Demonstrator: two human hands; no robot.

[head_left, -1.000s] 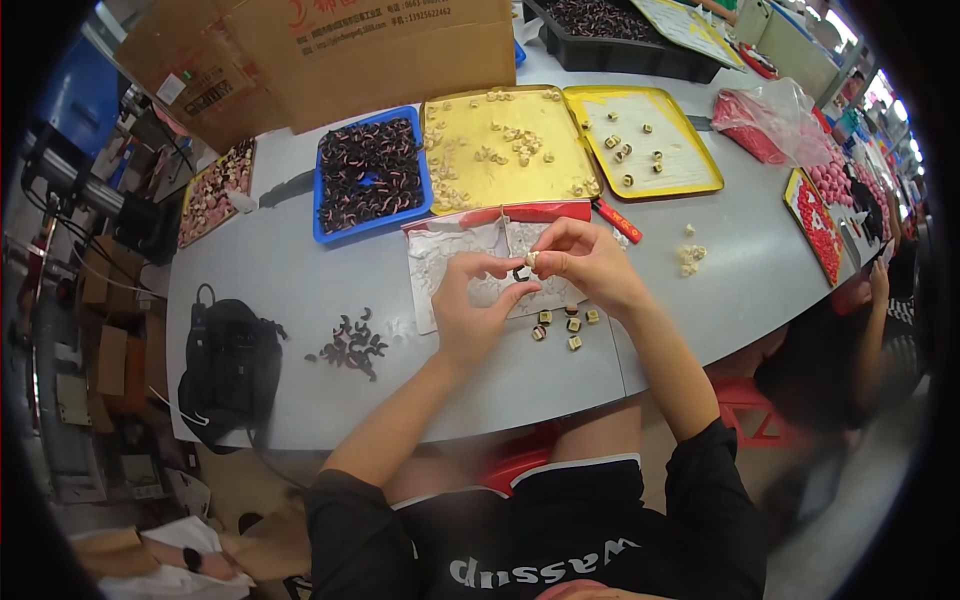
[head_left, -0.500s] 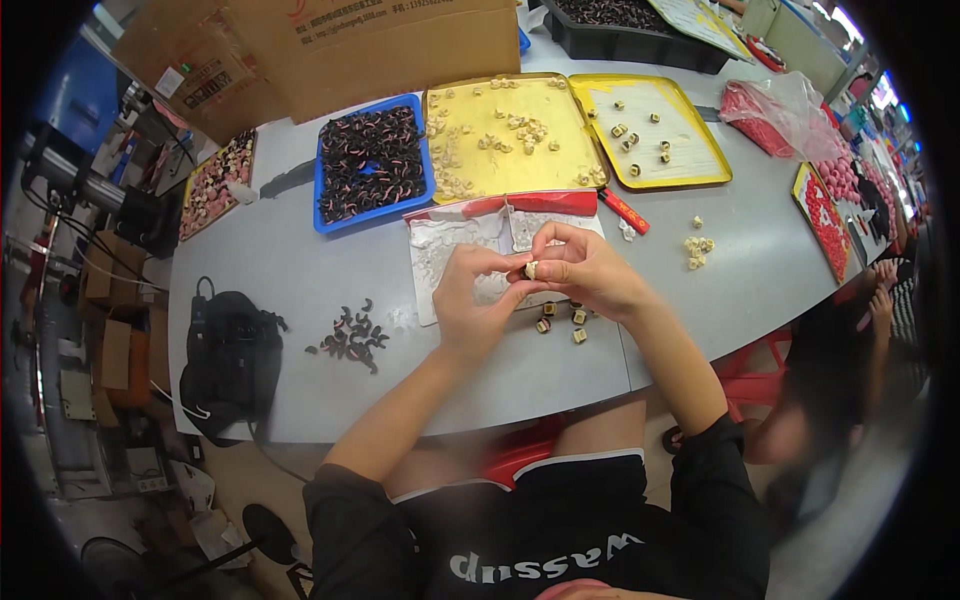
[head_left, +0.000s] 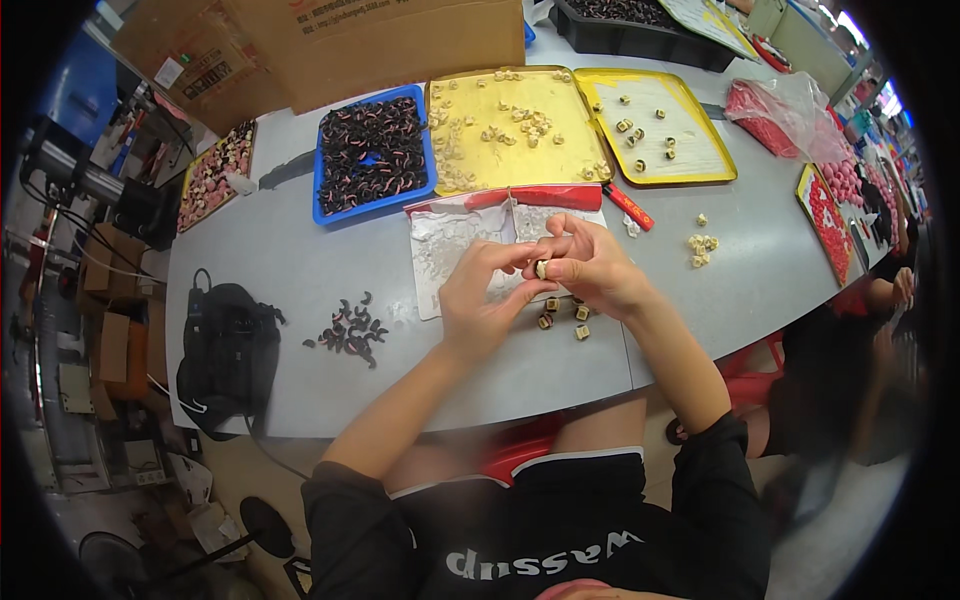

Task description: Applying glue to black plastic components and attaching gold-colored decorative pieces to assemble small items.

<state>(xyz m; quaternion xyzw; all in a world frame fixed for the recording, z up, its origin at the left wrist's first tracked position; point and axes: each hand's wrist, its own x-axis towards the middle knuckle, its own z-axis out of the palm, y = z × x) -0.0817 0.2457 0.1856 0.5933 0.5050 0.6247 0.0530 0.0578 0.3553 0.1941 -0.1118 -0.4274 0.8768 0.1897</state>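
While my left grip (head_left: 475, 305) and right grip (head_left: 603, 275) both pinch one small cream-and-black piece (head_left: 542, 269) above the white-coated sheet (head_left: 437, 262), I judge a slip the main risk: uneven fingertip pressure could skew its dark strip (head_left: 537, 268) or flick the piece among the banded cubes (head_left: 582, 333) on the table (head_left: 490, 385).

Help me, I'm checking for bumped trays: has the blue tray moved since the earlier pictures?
No: the blue tray keeps its place against the yellow tray just to its right; only the whole view shifted slightly.
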